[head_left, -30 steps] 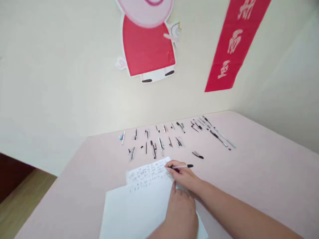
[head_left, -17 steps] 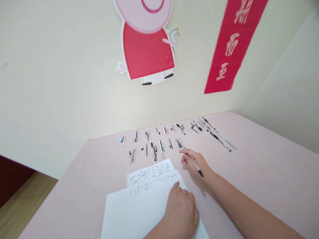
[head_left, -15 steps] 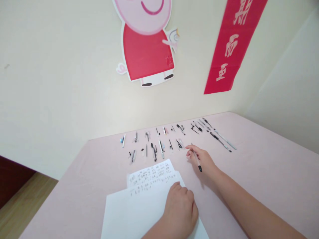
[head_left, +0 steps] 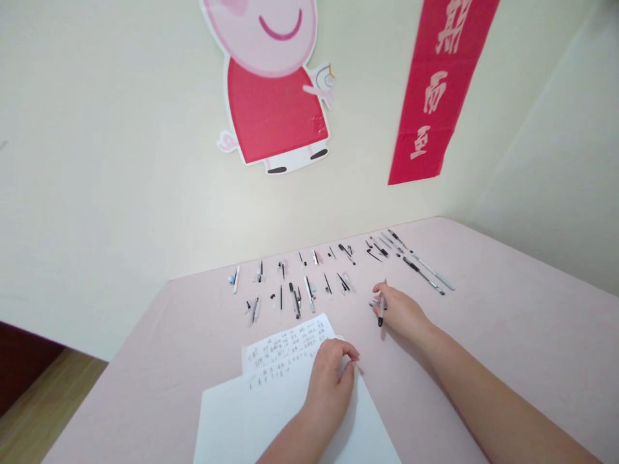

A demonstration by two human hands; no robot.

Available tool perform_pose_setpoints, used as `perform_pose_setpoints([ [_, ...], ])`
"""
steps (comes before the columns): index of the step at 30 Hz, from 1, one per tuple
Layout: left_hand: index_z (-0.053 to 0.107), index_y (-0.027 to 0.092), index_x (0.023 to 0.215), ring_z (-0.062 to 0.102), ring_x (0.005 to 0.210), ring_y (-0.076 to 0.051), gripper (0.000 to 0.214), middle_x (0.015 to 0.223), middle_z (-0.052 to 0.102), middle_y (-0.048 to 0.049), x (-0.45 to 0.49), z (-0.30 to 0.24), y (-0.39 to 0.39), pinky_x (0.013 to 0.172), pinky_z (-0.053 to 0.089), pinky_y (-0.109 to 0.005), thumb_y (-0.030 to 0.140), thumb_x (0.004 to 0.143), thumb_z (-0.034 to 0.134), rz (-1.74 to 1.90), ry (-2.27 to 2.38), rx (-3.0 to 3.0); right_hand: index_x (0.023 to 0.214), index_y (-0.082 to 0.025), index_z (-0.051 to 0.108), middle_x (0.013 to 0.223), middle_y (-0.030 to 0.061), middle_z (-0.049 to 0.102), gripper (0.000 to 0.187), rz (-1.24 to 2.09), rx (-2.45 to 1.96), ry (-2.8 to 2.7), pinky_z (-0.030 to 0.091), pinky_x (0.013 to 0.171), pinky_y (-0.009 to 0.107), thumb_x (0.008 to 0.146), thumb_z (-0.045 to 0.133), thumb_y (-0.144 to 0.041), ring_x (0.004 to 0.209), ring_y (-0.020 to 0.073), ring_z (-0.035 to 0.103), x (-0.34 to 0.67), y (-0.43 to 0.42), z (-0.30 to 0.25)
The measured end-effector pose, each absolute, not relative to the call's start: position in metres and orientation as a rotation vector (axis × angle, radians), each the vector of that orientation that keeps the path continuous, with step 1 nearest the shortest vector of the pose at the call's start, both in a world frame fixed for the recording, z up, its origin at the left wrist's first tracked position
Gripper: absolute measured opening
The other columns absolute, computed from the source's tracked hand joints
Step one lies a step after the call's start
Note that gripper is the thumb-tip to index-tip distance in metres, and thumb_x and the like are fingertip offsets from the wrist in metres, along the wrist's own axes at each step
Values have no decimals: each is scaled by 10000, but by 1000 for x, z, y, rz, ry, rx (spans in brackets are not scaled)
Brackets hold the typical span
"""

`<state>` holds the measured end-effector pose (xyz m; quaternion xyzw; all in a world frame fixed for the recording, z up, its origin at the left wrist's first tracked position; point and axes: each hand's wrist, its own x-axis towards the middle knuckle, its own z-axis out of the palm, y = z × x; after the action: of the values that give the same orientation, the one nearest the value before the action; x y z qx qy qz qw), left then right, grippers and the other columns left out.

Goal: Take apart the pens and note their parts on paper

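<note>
My right hand point(head_left: 402, 314) rests on the pink table point(head_left: 507, 335) with its fingers closed round a thin pen point(head_left: 382, 308) that has a black end. Its fingertips touch a small black pen part lying on the table beside it. My left hand point(head_left: 330, 376) lies on the white sheets of paper point(head_left: 271, 412), fingers curled at the right edge of the handwritten sheet point(head_left: 285, 345). Just beyond both hands lie rows of pens and pen parts point(head_left: 300, 287).
More long pens point(head_left: 425, 270) lie at the far right of the rows. The table stands in a corner of cream walls with a cartoon pig cut-out point(head_left: 271, 84) and a red banner point(head_left: 438, 90). Wooden floor point(head_left: 33, 412) shows at the left.
My right hand carried the pen from the handwritten sheet to the right and away, down to the black part on the table. My left hand slid forward on the paper. The view shifted right.
</note>
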<state>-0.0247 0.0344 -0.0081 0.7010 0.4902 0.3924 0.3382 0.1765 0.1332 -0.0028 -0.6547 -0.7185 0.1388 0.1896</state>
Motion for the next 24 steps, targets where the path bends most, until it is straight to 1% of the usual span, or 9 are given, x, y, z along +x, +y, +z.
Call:
perform_pose_setpoints([
  [4, 514, 192, 778, 507, 818, -180, 249, 819, 549, -30, -24, -7, 32, 756, 409, -344, -14, 687, 406, 1079, 1245, 1858, 984, -213, 513, 803, 16, 615, 288, 483, -1745, -1957, 354, 626, 251, 703, 567, -177, 701, 158, 553, 173, 132, -5],
  [8, 515, 194, 795, 507, 802, -176, 281, 803, 526, -26, -25, -5, 32, 735, 419, -340, -30, 691, 381, 1187, 1242, 1842, 990, -237, 484, 808, -14, 571, 310, 787, -1437, -1812, 364, 554, 238, 695, 569, -194, 562, 107, 482, 157, 126, -3],
  [11, 514, 200, 933, 525, 844, -173, 291, 901, 518, -41, -24, -9, 34, 769, 444, -346, 14, 721, 439, 1281, 1245, 1675, 988, -235, 482, 810, -19, 537, 311, 1053, -1185, -1709, 386, 555, 244, 695, 581, -210, 576, 103, 469, 136, 115, 5],
  [13, 480, 205, 1040, 547, 874, -169, 298, 1008, 511, -65, -23, -14, 36, 777, 468, -342, 88, 765, 477, 1351, 1227, 1495, 972, -232, 482, 798, -20, 525, 308, 1152, -1082, -1639, 402, 584, 246, 688, 593, -192, 618, 108, 480, 122, 105, 9],
  [14, 450, 207, 1100, 556, 899, -170, 336, 1071, 503, -80, -23, -16, 37, 786, 475, -342, 125, 778, 496, 1364, 1215, 1418, 964, -231, 481, 810, -17, 525, 312, 1210, -1036, -1615, 409, 594, 245, 681, 602, -182, 633, 107, 483, 116, 100, 11],
  [16, 428, 206, 1164, 564, 952, -181, 383, 1158, 489, -99, -23, -18, 39, 809, 480, -345, 188, 792, 517, 1371, 1204, 1346, 965, -232, 467, 834, -12, 519, 306, 1341, -956, -1544, 414, 578, 240, 692, 594, -177, 634, 104, 483, 106, 92, 12],
  [19, 499, 194, 1136, 535, 1050, -207, 320, 1157, 528, -100, -25, -15, 40, 876, 453, -367, 233, 818, 502, 1334, 1219, 1432, 974, -228, 463, 854, -4, 530, 316, 1392, -867, -1544, 427, 621, 253, 696, 599, -163, 685, 117, 503, 100, 83, 13],
  [21, 533, 196, 1118, 521, 1074, -216, 294, 1140, 554, -98, -27, -11, 41, 910, 428, -387, 248, 831, 495, 1337, 1255, 1483, 977, -227, 469, 858, -1, 542, 317, 1348, -869, -1571, 427, 664, 267, 699, 602, -154, 715, 127, 508, 98, 80, 15],
  [24, 539, 212, 1133, 519, 1076, -215, 298, 1148, 557, -93, -30, -3, 40, 926, 415, -400, 265, 843, 494, 1369, 1280, 1487, 952, -221, 486, 857, 5, 551, 281, 1267, -887, -1614, 423, 699, 281, 705, 611, -171, 736, 138, 508, 98, 78, 19],
])
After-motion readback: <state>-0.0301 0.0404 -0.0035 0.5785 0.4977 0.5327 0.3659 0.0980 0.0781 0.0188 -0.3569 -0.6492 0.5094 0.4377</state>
